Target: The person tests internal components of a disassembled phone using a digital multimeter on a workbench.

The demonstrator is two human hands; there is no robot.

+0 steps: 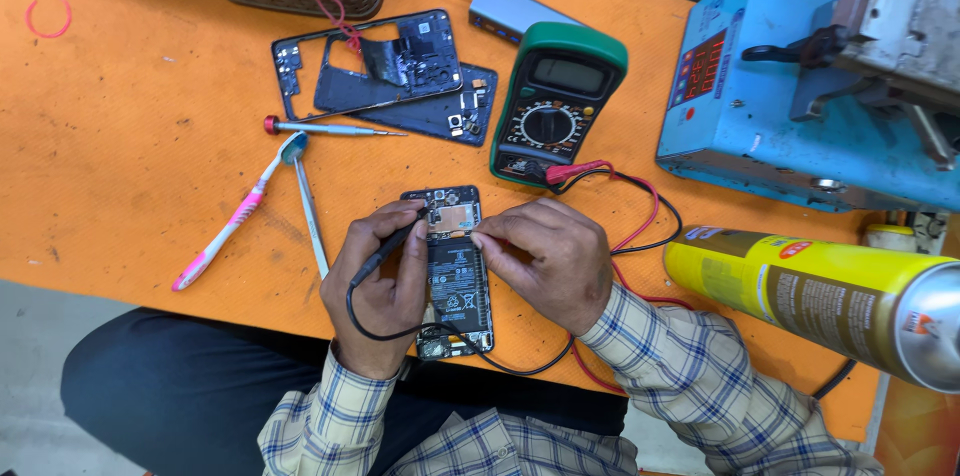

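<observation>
The opened phone lies at the lower centre of the frame on the orange table, back cover off, battery and circuit board bare. The left hand is closed around a black test probe with its tip on the board near the phone's top. The right hand pinches something at the board's right edge, probably the red probe, though its fingers hide it.

A slipped tip could bridge neighbouring contacts or jab the battery. The leads trail loosely and could snag on a wrist, tugging the green multimeter.

Counted: one opened phone, one multimeter, two leads (red and black), two loose phone shells in the upper centre, one red-capped screwdriver, one pink toothbrush, one thin metal spudger, one yellow spray can at right, one blue machine.
</observation>
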